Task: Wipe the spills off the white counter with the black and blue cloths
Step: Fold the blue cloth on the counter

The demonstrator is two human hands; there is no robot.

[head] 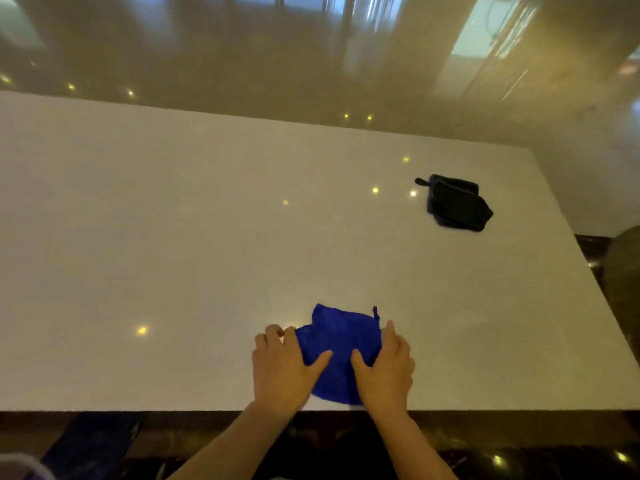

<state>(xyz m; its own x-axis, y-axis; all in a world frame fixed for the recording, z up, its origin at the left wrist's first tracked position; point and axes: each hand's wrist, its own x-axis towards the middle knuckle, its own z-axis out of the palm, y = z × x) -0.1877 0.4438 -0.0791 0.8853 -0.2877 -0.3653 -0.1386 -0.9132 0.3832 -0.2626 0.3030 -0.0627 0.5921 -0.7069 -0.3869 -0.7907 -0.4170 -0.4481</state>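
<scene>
blue cloth (341, 344) is pinned flat at 6 o'clock on the white worktop (173, 237), left hand (282, 365) and right hand (384, 368) fingers spread on it, nothing gripped. black cloth (455, 202) is left bunched at 2 o'clock.

The blue cloth (341, 344) was spread flat on the white bench (173, 237), close to the near edge and a little right of its middle. It was a bright, deep blue, roughly rounded in outline, with a small loop tag standing out at its far right corner. Its left and right sides were covered. The black cloth (455, 202) was laid well apart from it, toward the far right corner of the bench. It was folded into a thick, roughly square bundle, with a short tab sticking out at its far left corner. No spills could be made out on the glossy surface.
</scene>
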